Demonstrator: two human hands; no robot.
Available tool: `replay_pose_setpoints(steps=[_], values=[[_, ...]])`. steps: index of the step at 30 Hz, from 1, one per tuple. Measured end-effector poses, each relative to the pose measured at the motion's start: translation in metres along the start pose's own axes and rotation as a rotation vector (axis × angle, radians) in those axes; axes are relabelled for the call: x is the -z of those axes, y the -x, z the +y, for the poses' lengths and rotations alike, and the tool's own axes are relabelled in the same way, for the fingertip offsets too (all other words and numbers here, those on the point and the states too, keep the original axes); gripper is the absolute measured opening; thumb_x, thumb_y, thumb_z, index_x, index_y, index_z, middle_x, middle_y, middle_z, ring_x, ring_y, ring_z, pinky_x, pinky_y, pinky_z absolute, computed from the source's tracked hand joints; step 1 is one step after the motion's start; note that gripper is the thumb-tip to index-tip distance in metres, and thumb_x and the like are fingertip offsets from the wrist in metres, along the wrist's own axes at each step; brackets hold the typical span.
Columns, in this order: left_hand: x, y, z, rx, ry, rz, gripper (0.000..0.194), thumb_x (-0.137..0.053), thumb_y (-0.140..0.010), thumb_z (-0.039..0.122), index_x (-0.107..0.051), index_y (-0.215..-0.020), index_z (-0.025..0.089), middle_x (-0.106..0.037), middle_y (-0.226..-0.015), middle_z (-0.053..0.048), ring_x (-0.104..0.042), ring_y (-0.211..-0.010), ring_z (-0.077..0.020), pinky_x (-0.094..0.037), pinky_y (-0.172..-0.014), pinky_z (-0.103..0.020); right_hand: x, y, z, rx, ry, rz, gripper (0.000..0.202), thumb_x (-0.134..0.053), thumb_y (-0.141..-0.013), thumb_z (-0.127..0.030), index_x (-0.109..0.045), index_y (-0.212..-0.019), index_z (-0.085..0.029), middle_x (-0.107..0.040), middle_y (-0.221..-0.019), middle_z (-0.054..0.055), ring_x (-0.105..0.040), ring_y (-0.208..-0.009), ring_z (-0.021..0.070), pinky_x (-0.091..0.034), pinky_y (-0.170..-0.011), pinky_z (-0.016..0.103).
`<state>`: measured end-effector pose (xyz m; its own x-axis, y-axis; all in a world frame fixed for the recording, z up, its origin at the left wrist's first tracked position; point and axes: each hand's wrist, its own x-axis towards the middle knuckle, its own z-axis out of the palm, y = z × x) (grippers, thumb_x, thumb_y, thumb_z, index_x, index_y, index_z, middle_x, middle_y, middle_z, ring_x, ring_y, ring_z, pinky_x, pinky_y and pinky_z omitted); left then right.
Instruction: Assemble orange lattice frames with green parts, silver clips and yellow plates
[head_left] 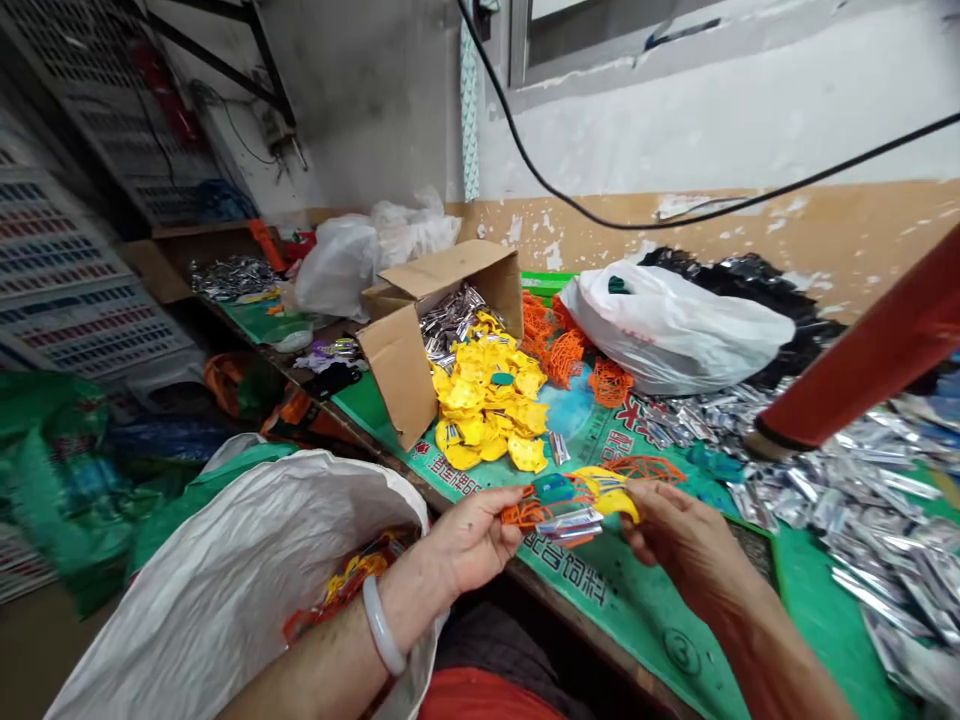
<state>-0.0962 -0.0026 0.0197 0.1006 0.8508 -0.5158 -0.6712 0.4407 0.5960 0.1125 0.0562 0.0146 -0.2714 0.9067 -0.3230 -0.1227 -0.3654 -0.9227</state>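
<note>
– Left hand (484, 535)?
– Fingers narrowed; orange plastic netting (525, 513) is pinched.
– Right hand (675, 522)?
– Curved yellow plastic piece (611, 492) is gripped, thumb and fingers closed.
– Location?
– Both are held above green printed table cover (637, 620), with shiny silver packets (571, 524) between the hands. Heaped yellow pieces (491, 400) are seen beyond, at open brown cardboard box (401, 375).

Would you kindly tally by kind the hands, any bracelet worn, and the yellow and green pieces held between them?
Hands: 2 (left hand, right hand)
Bracelet: 1
Yellow piece: 1 visible
Green piece: 1 visible
Total: 5
</note>
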Motion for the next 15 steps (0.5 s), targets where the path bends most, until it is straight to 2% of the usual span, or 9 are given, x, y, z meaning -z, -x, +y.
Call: replay_pose_setpoints(steps=[5, 8, 12, 15], values=[[0.015, 0.027, 0.012, -0.046, -0.022, 0.046, 0.008, -0.06, -0.081, 0.01, -0.063, -0.074, 0.012, -0.061, -0.068, 0.0, -0.047, -0.044, -0.0009, -0.028, -0.034, -0.008, -0.021, 0.001, 0.004, 0.05, 0.168, -0.044, 0.047, -0.078, -0.057, -0.057, -0.059, -0.067, -0.015, -0.053, -0.052, -0.001, -0.043, -0.042, 0.0067, -0.03, -0.037, 0.019], [0.034, 0.052, 0.023, -0.113, -0.098, 0.12, 0.003, -0.063, -0.077, 0.011, -0.065, -0.079, 0.013, -0.061, -0.07, -0.001, -0.052, -0.049, -0.0049, -0.027, -0.036, -0.013, -0.041, 0.001, 0.012, 0.058, 0.25, -0.106, 0.046, -0.076, -0.056, -0.059, -0.061, -0.068, -0.017, -0.052, -0.052, -0.002, -0.04, -0.043, 0.007, -0.029, -0.038, 0.019], [0.071, 0.094, 0.034, -0.244, -0.281, 0.28, 0.011, -0.066, -0.077, 0.019, -0.066, -0.087, 0.016, -0.062, -0.077, -0.002, -0.056, -0.059, -0.0095, -0.036, -0.046, -0.018, -0.088, 0.002, 0.022, 0.085, 0.38, -0.264, 0.043, -0.071, -0.061, -0.06, -0.062, -0.07, -0.019, -0.05, -0.05, -0.002, -0.039, -0.043, 0.0092, -0.027, -0.039, 0.021], [0.101, 0.125, 0.035, -0.33, -0.474, 0.419, 0.011, -0.063, -0.079, 0.028, -0.065, -0.082, 0.019, -0.06, -0.076, 0.001, -0.053, -0.061, -0.0094, -0.036, -0.05, -0.019, -0.13, 0.008, 0.028, 0.216, 0.647, -0.425, 0.034, -0.057, -0.077, -0.053, -0.064, -0.072, -0.02, -0.056, -0.052, 0.001, -0.047, -0.045, 0.0128, -0.033, -0.042, 0.024]])
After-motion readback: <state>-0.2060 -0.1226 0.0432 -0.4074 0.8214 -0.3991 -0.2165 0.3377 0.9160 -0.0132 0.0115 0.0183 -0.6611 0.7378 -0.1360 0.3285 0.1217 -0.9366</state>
